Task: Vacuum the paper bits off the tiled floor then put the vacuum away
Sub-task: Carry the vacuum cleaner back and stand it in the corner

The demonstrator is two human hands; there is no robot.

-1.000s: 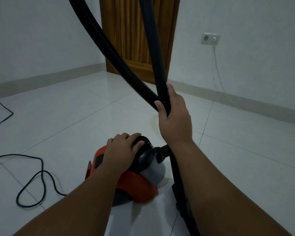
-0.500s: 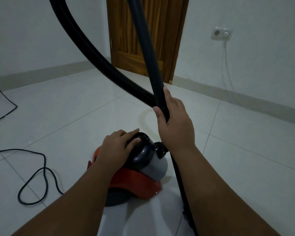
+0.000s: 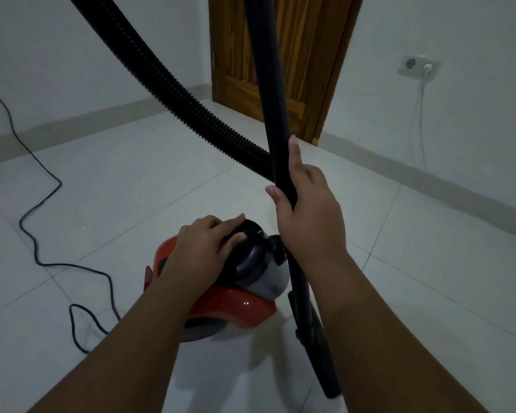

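A red and grey canister vacuum (image 3: 245, 305) stands on the white tiled floor (image 3: 429, 278) just in front of me. My left hand (image 3: 206, 245) lies on its black top handle, fingers curled over it. My right hand (image 3: 307, 216) is wrapped around the black rigid wand (image 3: 268, 93), which stands almost upright to the right of the canister. A black ribbed hose (image 3: 167, 81) arcs from the upper left down behind the wand. I see no paper bits on the tiles.
The black power cord (image 3: 42, 234) loops over the floor at left. A wooden door (image 3: 283, 61) stands in the far corner. A wall socket (image 3: 419, 67) with a white cable plugged in is at the right.
My view has swung left, so the door and socket sit further right. The vacuum body has shifted slightly right on the floor. Both hands keep their holds.
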